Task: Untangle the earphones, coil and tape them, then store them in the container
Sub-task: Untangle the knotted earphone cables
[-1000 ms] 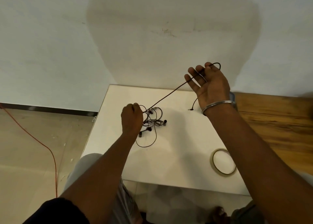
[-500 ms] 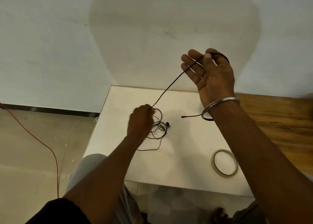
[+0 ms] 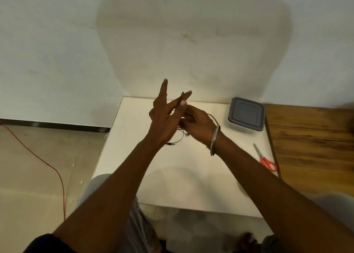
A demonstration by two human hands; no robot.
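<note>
The black earphones (image 3: 180,138) hang in a loose tangle between my hands above the white table (image 3: 191,176). My left hand (image 3: 164,118) is raised with its fingers spread, and its thumb pinches a stretch of the cable against a finger. My right hand (image 3: 197,122), with a metal bangle at the wrist, sits just right of it, fingers curled round the cable, a loop of which arcs over its back. The plug end lies on the table below my left wrist. A container (image 3: 246,115) with a grey lid, closed, stands at the table's back right.
Red-handled scissors (image 3: 265,159) lie near the table's right edge. A tape roll (image 3: 241,188) peeks out from under my right forearm. A wooden surface (image 3: 310,147) adjoins the table on the right. An orange cord (image 3: 47,164) runs across the floor at left.
My right hand dropped from its raised position and met my left hand, which rose off the table. The stretched cable has gone slack. The view shifted, so the container and scissors now show.
</note>
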